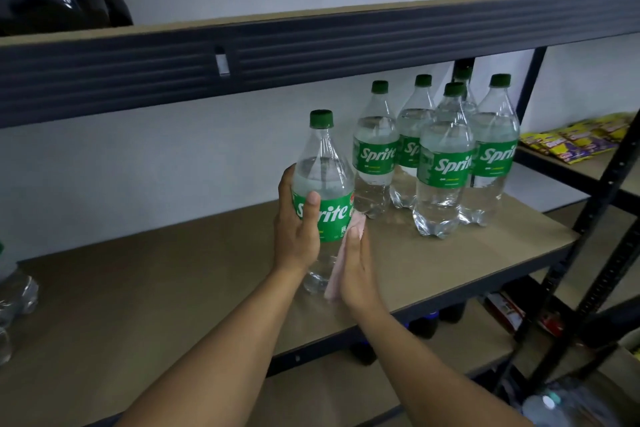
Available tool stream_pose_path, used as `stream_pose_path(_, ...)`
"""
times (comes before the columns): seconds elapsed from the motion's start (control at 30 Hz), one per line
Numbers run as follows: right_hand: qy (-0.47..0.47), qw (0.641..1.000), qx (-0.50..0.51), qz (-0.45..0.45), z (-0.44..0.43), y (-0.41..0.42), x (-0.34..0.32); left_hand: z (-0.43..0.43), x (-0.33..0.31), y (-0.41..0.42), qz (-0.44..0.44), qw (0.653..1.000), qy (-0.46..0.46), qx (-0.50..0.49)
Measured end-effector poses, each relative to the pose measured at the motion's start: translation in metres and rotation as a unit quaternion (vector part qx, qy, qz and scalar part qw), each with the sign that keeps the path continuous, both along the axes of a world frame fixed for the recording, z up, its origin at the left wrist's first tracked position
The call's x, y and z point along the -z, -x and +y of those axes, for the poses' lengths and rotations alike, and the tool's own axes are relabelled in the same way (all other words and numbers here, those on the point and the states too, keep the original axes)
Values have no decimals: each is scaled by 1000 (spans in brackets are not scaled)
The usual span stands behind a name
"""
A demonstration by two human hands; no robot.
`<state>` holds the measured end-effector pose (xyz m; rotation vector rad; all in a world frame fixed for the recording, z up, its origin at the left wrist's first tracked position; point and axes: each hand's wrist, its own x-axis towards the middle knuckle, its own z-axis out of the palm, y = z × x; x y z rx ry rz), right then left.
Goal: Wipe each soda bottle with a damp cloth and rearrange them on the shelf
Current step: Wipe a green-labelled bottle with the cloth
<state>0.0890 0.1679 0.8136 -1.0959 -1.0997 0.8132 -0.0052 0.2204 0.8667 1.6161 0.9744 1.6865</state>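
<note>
Step in hand, by my read: wiping one bottle [323, 184]. It sits left of the bottle cluster [445, 166], apart from it and nearer the front edge of the shelf board [173, 288]. I cannot tell if its base touches the board or hangs just above.

To do it well:
- steady the bottle at the label
- run the cloth [334, 279] down the full side
- turn the bottle so the side facing the cluster and the ridged base get covered
- cap and shoulder need a pass as well

Left hand [298, 229]: thumb and fingers curled round the label band, gripping firmly.

Right hand [356, 270]: flat, fingers straight and together. It presses the pink cloth against the bottle's lower side, with the cloth sandwiched between palm and plastic.
</note>
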Motion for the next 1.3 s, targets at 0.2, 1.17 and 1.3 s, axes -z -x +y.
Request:
stream_pose_path(0.2, -50, 997, 41, 34, 14, -25, -80, 0, -9, -15, 91, 995, -10, 39)
stream_pose_path(1.17, -98, 959, 244, -104, 14, -104, -174, -17, -12, -64, 284, 957, -54, -17)
stream_pose_path(1.3, -119, 973, 168, -106, 12, -116, -174, -14, -13, -61, 279, 958, -64, -11)
